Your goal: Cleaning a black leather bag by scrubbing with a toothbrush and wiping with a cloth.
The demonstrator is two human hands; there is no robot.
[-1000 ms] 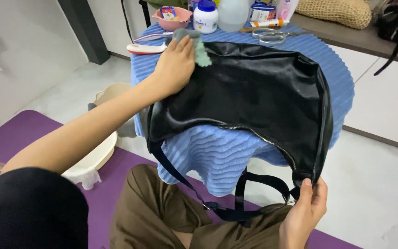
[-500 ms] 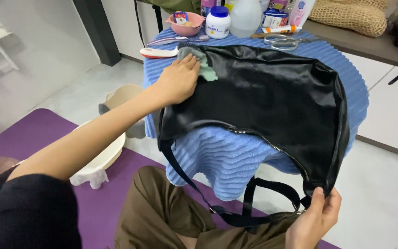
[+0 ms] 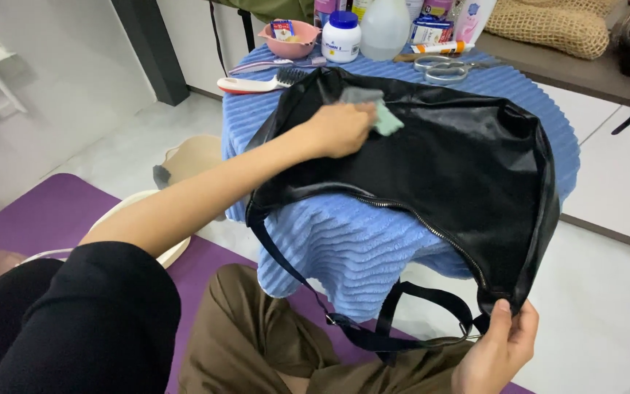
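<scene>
Blue ribbed cloth (image 3: 344,248) covers a round table. On it lies a big black leather bag (image 3: 461,175). The left hand (image 3: 338,130) presses a small green cloth (image 3: 386,120) onto the bag's top. The right hand (image 3: 496,356) pinches the bag's lower corner near the strap (image 3: 402,321).

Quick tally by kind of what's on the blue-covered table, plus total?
Black bag: 1
Green cloth, under the left hand: 1
Brush: 1
Pink bowl: 1
Scissors: 1
White jar with blue lid: 1
Translucent jug: 1
Tube: 1
Total: 8. Containers farther back are cut off by the frame and not counted.
</scene>
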